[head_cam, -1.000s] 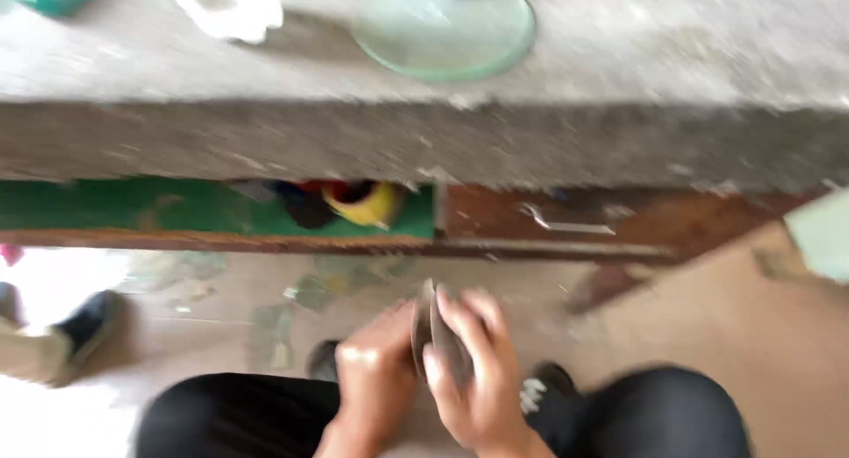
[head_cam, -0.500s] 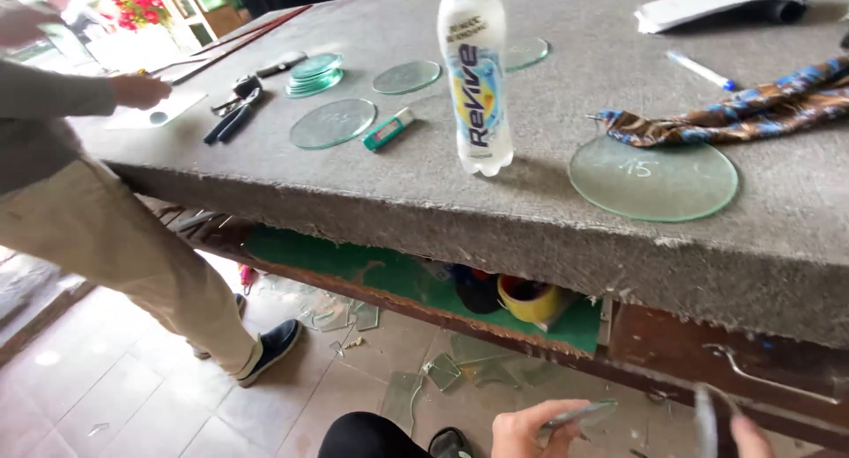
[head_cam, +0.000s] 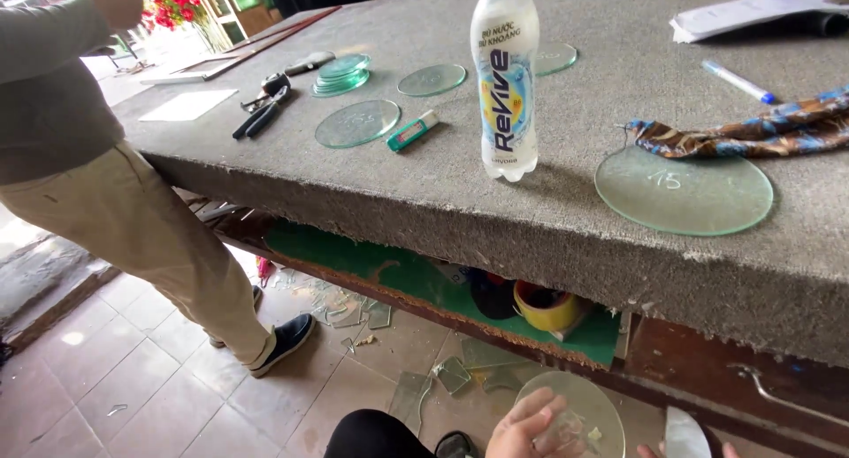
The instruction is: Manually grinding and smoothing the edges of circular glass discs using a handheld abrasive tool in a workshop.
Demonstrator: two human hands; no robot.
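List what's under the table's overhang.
Under the table: a green shelf holding a yellow bowl and a dark object beside it. Glass shards on the floor. The shelf's back is hidden.

We see pale green glass discs (head_cam: 683, 191) on the grey table (head_cam: 442, 193), a brown-and-blue patterned cloth (head_cam: 752, 131) far right, and a yellow bowl (head_cam: 544, 309) below.

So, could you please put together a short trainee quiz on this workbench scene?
1. True or false: the plastic bottle stands upright on the grey table.
2. What does the left hand hold?
3. Which lies nearest the bottle: A) pliers, B) green cutter, C) blue pen?

Key: 1 true. 2 a round glass disc, below the table edge. 3 B.
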